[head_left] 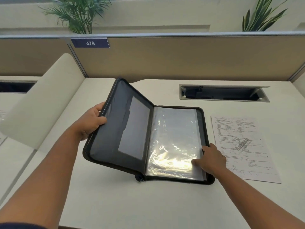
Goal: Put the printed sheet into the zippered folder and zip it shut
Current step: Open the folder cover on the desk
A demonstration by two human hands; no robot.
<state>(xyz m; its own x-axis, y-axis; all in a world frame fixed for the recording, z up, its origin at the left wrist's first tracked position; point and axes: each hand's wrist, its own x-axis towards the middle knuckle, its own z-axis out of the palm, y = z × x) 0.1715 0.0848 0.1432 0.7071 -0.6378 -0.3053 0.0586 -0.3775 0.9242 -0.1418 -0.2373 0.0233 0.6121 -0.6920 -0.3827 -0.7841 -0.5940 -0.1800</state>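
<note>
We've got the folder (145, 138) open, left hand (90, 123) pinching its cover up, right hand (212, 158) spread flat on the sleeves. Sheet (244, 146) sits just right of the folder, so keep that cover propped w/ 1 hand.

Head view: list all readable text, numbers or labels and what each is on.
"476": white digits on the blue plate on the desk divider.
"Aakash": slanted grey watermark on the printed sheet lying right of the folder.
Body text on the sheet: too small to read.
Folder: no text visible.
</note>
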